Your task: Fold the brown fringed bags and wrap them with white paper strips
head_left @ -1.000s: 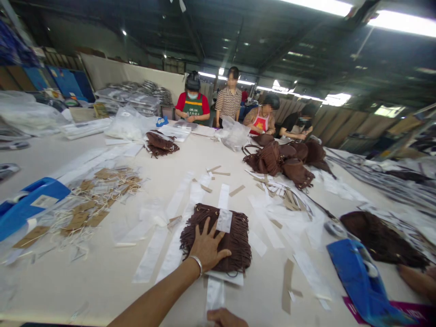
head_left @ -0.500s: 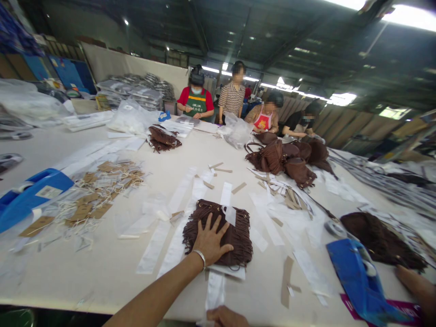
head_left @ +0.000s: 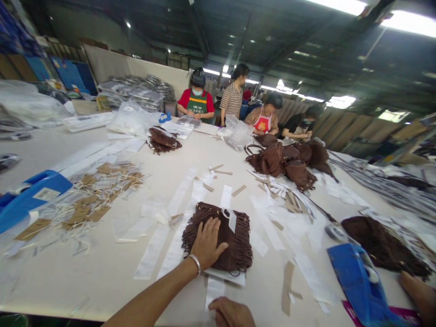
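Observation:
A brown fringed bag (head_left: 235, 247) lies flat on the white table (head_left: 102, 277) over a long white strip (head_left: 215, 288). My left hand (head_left: 205, 243), with a silver bangle at the wrist, lies palm down on the bag, fingers stretched out and close together. A small white label (head_left: 232, 219) curls up near the bag's top edge. At the bottom edge of the view my right hand (head_left: 231, 313) shows only its knuckles, curled at the near end of the white strip.
More brown bags (head_left: 282, 161) are piled in the middle, another (head_left: 384, 245) at right. Blue tape dispensers (head_left: 361, 284) (head_left: 30, 197), brown tags with strings (head_left: 91, 200) and paper strips are scattered about. Another person's hand (head_left: 418, 295) rests at far right. Several workers stand at the far end.
My left hand stays on the bag, its fingers drawn closer together. The white label on the bag has curled up smaller. My right hand has come further into view at the bottom.

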A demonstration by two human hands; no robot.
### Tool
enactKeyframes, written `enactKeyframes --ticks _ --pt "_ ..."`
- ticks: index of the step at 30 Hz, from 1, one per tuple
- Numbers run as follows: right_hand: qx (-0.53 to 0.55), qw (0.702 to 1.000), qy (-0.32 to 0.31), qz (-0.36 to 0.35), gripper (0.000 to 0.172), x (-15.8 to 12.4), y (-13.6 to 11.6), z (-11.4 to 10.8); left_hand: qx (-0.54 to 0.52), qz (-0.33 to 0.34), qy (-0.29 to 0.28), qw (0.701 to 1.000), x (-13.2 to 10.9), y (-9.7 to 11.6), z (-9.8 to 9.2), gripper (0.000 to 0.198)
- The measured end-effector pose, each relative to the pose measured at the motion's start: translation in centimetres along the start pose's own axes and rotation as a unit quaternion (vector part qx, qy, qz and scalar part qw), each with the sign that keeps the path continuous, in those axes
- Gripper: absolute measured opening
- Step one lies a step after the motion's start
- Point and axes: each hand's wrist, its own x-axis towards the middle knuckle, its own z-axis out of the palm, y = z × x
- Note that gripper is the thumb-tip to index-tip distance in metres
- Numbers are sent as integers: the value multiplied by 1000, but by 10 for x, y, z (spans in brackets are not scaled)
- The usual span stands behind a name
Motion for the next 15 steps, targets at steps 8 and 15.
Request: enactKeyframes --ticks 8,15 --pt "19 998 55 -23 17 37 -9 -32 41 3 4 999 27 1 -22 126" --pt "34 997 56 -38 15 29 -2 -21 10 59 -75 995 46 -5 -23 131"
